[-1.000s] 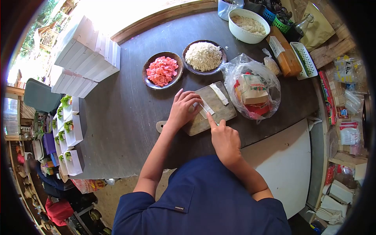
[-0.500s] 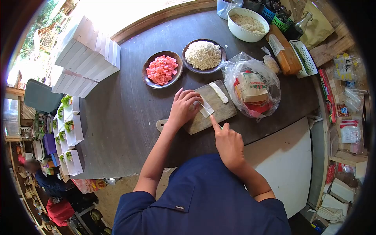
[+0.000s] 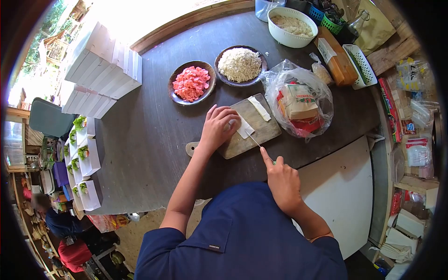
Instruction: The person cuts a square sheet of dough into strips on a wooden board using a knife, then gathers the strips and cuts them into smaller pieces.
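On the wooden cutting board [image 3: 233,149] lies a flat white slab [image 3: 244,129] of food. The bent fingers of my left hand [image 3: 219,128] press down on its far-left part and hide some of it. My right hand [image 3: 283,184] grips a knife [image 3: 254,141] with a thin blade and a bit of green handle showing, index finger stretched along the top. The blade's tip is right at the slab's near end. A second white strip [image 3: 259,108] rests near the board's far right edge.
Behind the board stand a bowl of pink slices [image 3: 191,84] and a bowl of white shreds [image 3: 240,65]. A plastic bag of packets [image 3: 298,102] sits to the right. White boxes [image 3: 105,70] are stacked at left, near open boxes with greens [image 3: 88,161]. Another person [image 3: 60,219] is far left.
My right hand has drawn the knife back toward me and to the right, exposing the blade. My left hand stays on the white slab.
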A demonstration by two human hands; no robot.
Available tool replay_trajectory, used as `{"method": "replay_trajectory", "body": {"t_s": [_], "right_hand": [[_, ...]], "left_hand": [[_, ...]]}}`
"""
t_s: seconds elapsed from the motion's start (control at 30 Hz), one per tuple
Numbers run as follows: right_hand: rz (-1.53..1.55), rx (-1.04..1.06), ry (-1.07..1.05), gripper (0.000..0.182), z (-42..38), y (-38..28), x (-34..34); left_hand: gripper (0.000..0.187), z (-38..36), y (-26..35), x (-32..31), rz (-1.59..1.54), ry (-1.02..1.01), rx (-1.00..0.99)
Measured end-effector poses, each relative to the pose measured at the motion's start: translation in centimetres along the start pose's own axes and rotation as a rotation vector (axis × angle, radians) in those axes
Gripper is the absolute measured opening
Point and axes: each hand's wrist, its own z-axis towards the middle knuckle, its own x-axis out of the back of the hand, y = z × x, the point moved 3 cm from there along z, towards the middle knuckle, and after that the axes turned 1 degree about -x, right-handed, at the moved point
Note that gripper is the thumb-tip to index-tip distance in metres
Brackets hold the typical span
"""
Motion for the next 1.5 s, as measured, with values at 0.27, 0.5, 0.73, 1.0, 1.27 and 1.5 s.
{"method": "replay_trajectory", "body": {"t_s": [0.27, 0.5, 0.73, 1.0, 1.27, 1.5], "right_hand": [[0.223, -0.020, -0.009, 0.059, -1.5, 4.0, -0.4], [0.478, -0.113, 0.236, 0.056, 0.4, 3.2, -3.0], [0.384, -0.066, 0.321, 0.057, 1.3, 1.9, -4.7], [0.567, -0.088, 0.303, 0.052, 1.3, 2.6, -6.0], [0.671, -0.198, 0.371, 0.055, 1.2, 4.4, -6.2], [0.665, -0.230, 0.396, 0.060, 1.0, 5.2, -6.4]], "left_hand": [[0.033, -1.3, 0.9, 0.9, -0.085, 0.131, 0.185], [0.035, -2.3, 1.9, 0.7, -0.036, 0.138, 0.353], [0.028, -2.0, 1.9, 0.7, -0.038, 0.133, 0.344], [0.028, -3.0, 2.4, -0.1, -0.371, 0.029, 0.507], [0.030, -1.3, 2.3, -0.7, -0.945, 0.075, 0.675], [0.039, 0.0, 1.7, -0.6, -0.462, 0.071, 0.569]]}}
